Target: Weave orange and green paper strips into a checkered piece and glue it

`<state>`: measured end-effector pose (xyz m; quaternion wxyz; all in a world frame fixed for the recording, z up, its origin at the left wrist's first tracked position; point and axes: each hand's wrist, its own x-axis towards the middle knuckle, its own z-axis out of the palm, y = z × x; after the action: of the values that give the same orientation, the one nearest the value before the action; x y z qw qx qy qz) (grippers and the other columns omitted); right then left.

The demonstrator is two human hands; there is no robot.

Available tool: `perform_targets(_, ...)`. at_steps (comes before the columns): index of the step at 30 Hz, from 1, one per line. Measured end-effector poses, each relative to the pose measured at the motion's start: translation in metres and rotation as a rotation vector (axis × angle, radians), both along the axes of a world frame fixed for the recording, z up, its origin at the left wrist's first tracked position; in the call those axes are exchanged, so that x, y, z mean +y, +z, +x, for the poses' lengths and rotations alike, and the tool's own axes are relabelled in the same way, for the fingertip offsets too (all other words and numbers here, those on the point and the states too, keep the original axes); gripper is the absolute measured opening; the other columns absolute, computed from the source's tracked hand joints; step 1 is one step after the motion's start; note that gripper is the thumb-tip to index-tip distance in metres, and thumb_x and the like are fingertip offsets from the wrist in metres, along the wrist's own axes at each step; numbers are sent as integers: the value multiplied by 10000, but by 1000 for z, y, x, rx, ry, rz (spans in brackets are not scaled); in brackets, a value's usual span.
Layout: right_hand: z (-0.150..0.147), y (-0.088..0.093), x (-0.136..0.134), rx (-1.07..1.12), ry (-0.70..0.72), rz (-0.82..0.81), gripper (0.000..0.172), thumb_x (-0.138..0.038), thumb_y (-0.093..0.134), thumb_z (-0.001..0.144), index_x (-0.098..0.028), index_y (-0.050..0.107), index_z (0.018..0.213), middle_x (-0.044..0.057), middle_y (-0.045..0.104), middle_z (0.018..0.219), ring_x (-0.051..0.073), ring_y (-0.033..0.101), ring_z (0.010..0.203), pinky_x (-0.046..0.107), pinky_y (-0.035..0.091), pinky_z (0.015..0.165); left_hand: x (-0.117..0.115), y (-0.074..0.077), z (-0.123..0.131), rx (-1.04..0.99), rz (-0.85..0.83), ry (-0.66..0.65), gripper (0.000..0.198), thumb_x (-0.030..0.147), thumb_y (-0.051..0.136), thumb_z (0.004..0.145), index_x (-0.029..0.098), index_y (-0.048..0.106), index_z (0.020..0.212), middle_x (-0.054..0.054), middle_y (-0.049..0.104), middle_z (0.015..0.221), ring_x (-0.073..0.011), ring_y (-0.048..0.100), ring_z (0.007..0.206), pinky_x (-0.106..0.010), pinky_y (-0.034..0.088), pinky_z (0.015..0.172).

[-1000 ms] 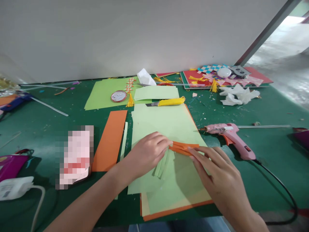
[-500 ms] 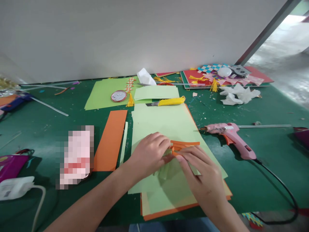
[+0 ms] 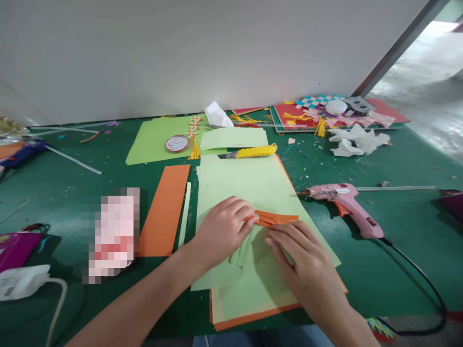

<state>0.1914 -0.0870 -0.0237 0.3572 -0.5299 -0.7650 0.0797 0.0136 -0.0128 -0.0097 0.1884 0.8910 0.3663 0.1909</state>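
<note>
Several orange paper strips (image 3: pixel 278 218) lie across a light green sheet (image 3: pixel 249 188) that tops a stack of coloured paper. My left hand (image 3: pixel 222 230) is curled, its fingertips pinching the strips' left ends. Light green paper strips (image 3: pixel 243 250) hang out from under that hand. My right hand (image 3: pixel 307 270) rests palm down on the green sheet just below the orange strips, fingers together and stretched flat toward my left hand.
A pink glue gun (image 3: pixel 342 202) with a black cord lies to the right. A yellow utility knife (image 3: pixel 253 153) sits behind the stack. An orange paper band (image 3: pixel 164 209) and a blurred pink object (image 3: pixel 112 233) lie left. Craft scraps and tissue (image 3: pixel 356 140) fill the back right.
My right hand slid left toward my left hand and now presses flat on the green sheet. The orange strips shifted slightly under my left fingertips.
</note>
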Motion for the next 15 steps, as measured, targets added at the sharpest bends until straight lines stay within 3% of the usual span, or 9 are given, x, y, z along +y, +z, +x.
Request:
perform_targets(3,1,-1,-2,-21,20,22,150,-116,535,886,-163,668,939,84,699,946,219,604,894,390,527,795,1,2,-1,-8,-32,7,241,257,387,992,168,608,957,-53,659,972,-191,570,966,-363,480,876)
perform_targets(7,3,3,-5,-5,27,40,166,-95,541,879,-174,651,976,72,689,911,204,592,853,375,518,786,2,3,-3,19,-32,-20,260,394,466,957,173,603,956,-58,660,979,-211,571,970,-378,480,874)
perform_targets(9,8,5,-6,3,-29,86,171,-86,563,866,-174,640,990,67,679,884,196,581,837,369,502,794,3,3,-4,44,-12,-48,271,415,485,946,172,599,986,-61,661,1002,-215,568,982,-381,476,884)
perform_targets(12,21,6,-4,-85,-178,134,208,-128,580,868,-144,624,1071,103,665,957,224,567,890,395,477,821,3,1,-4,84,46,-81,220,305,437,979,163,602,1012,-59,663,1019,-203,568,987,-378,470,902)
perform_targets(15,34,4,2,-233,-264,57,300,-264,548,906,-105,606,1154,147,636,1044,280,539,967,446,461,834,3,-1,-4,120,103,-95,230,219,403,987,154,624,1001,-64,663,1022,-201,573,983,-374,477,894)
